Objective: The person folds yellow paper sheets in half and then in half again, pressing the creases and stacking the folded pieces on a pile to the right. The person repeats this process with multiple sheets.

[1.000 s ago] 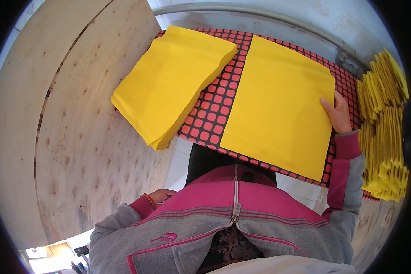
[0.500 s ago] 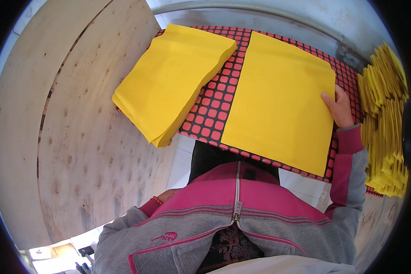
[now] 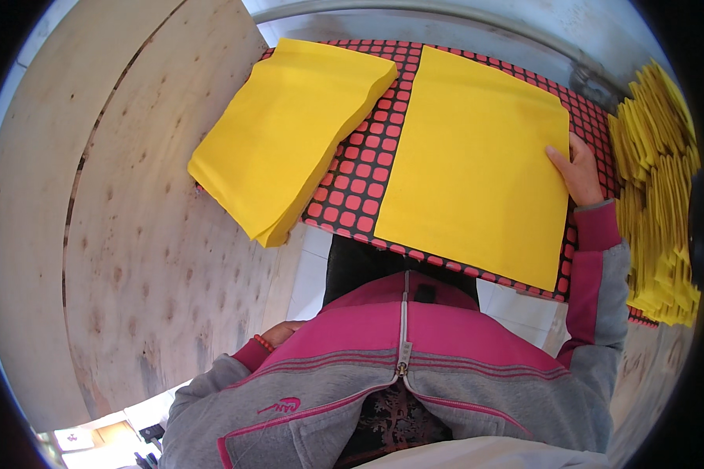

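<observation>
A large yellow sheet [image 3: 477, 168], which looks like soft felt-like fabric, lies flat on a table with a red-and-black checked cover [image 3: 357, 186]. My right hand [image 3: 583, 173] is at its right edge, thumb on top and the other fingers partly hidden at or under the edge. To the left sits a thick yellow stack [image 3: 289, 141] of similar material, with a wavy right side; its near corner overhangs the table. Low by my lap, beside the jacket, is my left hand [image 3: 283, 333], with a red beaded bracelet at the wrist. Its fingers are hidden.
Piles of folded yellow pieces [image 3: 655, 195] stand close past my right forearm. A tall plywood panel [image 3: 156, 203] borders the table's left. Along the wall behind the table runs a grey pipe [image 3: 422, 8]. Pale floor tiles [image 3: 309, 273] show below the front edge.
The whole view has shifted slightly, so everything sits a little higher in the picture. My right hand stays at the sheet's right edge, and my left hand remains low by my lap.
</observation>
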Demonstrator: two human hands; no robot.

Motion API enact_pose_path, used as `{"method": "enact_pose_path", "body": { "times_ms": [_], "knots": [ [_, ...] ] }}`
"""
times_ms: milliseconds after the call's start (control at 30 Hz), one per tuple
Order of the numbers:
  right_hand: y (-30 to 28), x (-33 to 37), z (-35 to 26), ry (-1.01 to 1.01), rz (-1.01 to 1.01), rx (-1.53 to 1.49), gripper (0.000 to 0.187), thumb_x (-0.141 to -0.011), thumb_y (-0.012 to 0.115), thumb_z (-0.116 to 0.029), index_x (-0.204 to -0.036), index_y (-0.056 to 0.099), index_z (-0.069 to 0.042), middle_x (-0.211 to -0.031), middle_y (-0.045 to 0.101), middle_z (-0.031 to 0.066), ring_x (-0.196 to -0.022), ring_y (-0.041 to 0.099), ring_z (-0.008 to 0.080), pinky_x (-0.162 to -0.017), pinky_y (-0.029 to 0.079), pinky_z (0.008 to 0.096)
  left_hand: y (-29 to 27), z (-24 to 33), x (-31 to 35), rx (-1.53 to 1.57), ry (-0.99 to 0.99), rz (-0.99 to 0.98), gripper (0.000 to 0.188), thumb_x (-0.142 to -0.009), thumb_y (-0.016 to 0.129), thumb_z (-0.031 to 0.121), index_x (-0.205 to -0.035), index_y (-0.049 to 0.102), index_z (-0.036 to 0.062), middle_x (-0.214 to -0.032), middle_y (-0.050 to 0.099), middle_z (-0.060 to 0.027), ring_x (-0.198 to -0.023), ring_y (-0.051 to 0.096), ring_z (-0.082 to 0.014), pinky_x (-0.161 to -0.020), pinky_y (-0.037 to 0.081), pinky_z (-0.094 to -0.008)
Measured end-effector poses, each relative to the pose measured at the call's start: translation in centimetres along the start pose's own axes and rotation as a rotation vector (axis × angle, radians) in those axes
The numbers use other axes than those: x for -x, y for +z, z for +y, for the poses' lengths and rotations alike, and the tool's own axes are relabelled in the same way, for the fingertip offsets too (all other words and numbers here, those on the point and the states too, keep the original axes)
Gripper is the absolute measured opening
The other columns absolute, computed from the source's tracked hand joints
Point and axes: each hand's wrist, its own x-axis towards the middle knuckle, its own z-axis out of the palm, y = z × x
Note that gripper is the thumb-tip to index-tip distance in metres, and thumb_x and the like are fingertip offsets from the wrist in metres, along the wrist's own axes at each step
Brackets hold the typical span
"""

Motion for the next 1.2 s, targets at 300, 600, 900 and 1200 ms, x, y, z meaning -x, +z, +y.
{"method": "enact_pose_path", "body": {
  "times_ms": [300, 600, 900, 1200],
  "knots": [
    [0.8, -0.1, 0.5, 0.018, 0.011, 0.016, 0.037, -0.099, 0.066, -0.012, -0.13, 0.06, 0.006, -0.121, 0.069, 0.009, -0.107, 0.065, 0.0148, -0.092, 0.052, 0.0306, -2.5, -2.1, -1.0, 0.205, -0.009, -0.075, 0.039, -0.102, 0.056, 0.011, -0.136, 0.058, -0.0066, -0.13, 0.068, -0.0162, -0.112, 0.069, -0.0217, -0.101, 0.055, -0.0349],
    [-0.5, 0.6, 2.0, 0.005, 0.064, 0.095, 0.036, -0.097, 0.068, -0.014, -0.127, 0.062, 0.005, -0.117, 0.07, 0.0091, -0.104, 0.066, 0.0152, -0.091, 0.052, 0.031, -2.5, -3.0, -3.1, -0.134, 0.099, -0.101, 0.032, -0.101, 0.059, 0.013, -0.127, 0.063, -0.0062, -0.121, 0.071, -0.0145, -0.103, 0.07, -0.0203, -0.096, 0.055, -0.0332],
    [-2.5, -1.2, 5.6, -0.095, 0.084, 0.259, 0.038, -0.093, 0.071, -0.024, -0.118, 0.067, 0.004, -0.103, 0.074, 0.0118, -0.091, 0.07, 0.0193, -0.082, 0.054, 0.0342, -0.5, 3.1, -3.9, -0.667, 0.319, 0.117, 0.022, -0.098, 0.063, 0.008, -0.116, 0.065, -0.0056, -0.107, 0.075, -0.0118, -0.092, 0.07, -0.0177, -0.088, 0.055, -0.0314],
    [-1.8, -0.1, 5.1, 0.016, 0.097, 0.237, 0.036, -0.092, 0.072, -0.024, -0.115, 0.069, 0.004, -0.101, 0.075, 0.0116, -0.087, 0.071, 0.0179, -0.079, 0.055, 0.0332, 13.0, 18.4, 0.3, -0.608, 1.063, -0.451, 0.027, -0.1, 0.063, 0.01, -0.123, 0.065, -0.0043, -0.113, 0.073, -0.014, -0.106, 0.069, -0.018, -0.091, 0.055, -0.0319]
  ]
}}
